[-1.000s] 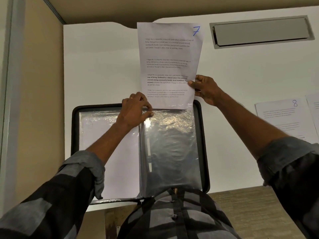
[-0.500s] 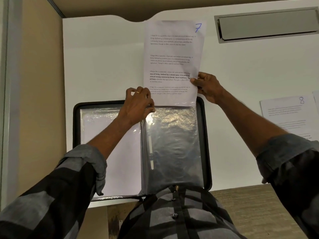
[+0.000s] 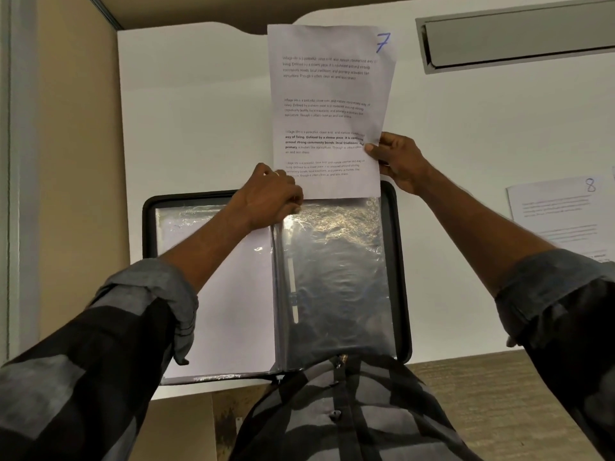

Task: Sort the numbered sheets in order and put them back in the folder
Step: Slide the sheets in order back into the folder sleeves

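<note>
Two hands share the job: the right hand [image 3: 399, 161] pinches sheet 7 [image 3: 326, 94] by its side, lower edge at the clear sleeve [image 3: 336, 277] of the folder [image 3: 396, 261], whose mouth the left hand [image 3: 269, 197] pinches open. Feed it straight down, unbuckled. Whether the edge is inside is unclear; sheet 8 [image 3: 559, 211] is cut off.

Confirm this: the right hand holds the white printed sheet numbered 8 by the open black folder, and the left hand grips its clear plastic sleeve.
Not quite. The head view shows the white printed sheet in the right hand is numbered 7; the sheet numbered 8 lies on the white table. It is by the open black folder, left hand gripping the clear plastic sleeve.
</note>
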{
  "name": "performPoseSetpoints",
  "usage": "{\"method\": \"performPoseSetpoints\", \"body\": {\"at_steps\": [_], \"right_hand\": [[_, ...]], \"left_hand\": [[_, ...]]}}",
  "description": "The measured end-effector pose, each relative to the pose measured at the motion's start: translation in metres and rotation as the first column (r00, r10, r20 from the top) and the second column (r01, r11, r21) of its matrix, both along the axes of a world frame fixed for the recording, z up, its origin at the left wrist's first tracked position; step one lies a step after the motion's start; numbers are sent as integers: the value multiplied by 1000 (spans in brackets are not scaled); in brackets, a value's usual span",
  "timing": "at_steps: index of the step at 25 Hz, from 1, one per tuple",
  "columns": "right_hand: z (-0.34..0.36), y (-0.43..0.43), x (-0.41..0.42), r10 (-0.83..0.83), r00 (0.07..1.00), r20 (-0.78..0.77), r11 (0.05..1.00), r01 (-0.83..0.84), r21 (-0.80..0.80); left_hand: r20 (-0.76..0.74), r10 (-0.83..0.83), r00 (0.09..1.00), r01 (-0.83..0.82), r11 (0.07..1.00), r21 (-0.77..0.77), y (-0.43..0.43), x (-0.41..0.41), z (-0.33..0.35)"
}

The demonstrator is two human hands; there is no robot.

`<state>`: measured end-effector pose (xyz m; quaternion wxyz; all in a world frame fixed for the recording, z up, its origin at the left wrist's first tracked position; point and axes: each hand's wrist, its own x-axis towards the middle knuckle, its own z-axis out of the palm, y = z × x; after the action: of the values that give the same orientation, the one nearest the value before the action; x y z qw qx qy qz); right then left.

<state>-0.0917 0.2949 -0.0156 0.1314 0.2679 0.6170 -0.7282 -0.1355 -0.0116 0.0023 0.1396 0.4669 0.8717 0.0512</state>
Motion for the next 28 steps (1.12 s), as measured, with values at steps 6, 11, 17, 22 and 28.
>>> {"method": "performPoseSetpoints", "body": {"at_steps": [6,11,17,22,28], "right_hand": [[-6,-13,5,-95,995,-23,991,92,-95],[-4,-14,5,-60,997,-48,996,56,-68],[1,5,3,8,999,-51,1000,-9,-15],[1,7,2,35,999,-14,999,-35,-4],[-1,4,-1,40,999,-2,999,-40,17]], "left_hand": [[-2,-1,1000,1,994,112,-8,15,-13],[13,111,994,-112,981,156,-9,27,-14],[-85,186,979,-174,976,131,-15,27,-13],[-59,219,974,-212,971,106,-10,24,-10],[52,279,959,-284,952,112,-1,20,-9]]}}
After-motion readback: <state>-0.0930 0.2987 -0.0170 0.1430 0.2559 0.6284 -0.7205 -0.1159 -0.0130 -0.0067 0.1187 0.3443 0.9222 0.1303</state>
